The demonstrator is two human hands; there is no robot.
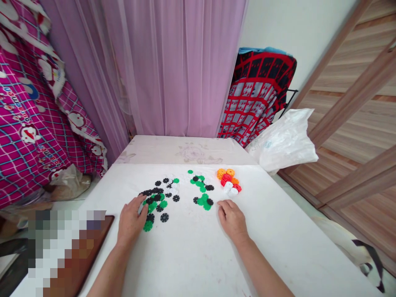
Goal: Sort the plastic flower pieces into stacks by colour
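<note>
My left hand point(133, 218) rests at the left side of a pile of notched plastic discs, its thumb and fingers apart. Its fingertips touch or nearly touch the black discs point(154, 192) and green discs point(148, 225) there. Low on the white cloth, my right hand point(232, 219) lies with loosely bent fingers, just right of a small cluster of green discs point(204, 201) with black ones. Nothing shows in its grasp. White discs point(173, 187) lie behind the left pile. Farther back, beyond my right hand, sits a group of orange discs point(221, 173), red discs point(227, 179) and white ones.
A white cloth point(185, 255) covers the table. At its left edge lies a brown-edged flat object point(105, 231), partly blurred out. A white plastic bag point(287, 138) stands at the back right corner. Purple curtains point(179, 66) hang behind, and wooden doors point(349, 103) are at the right.
</note>
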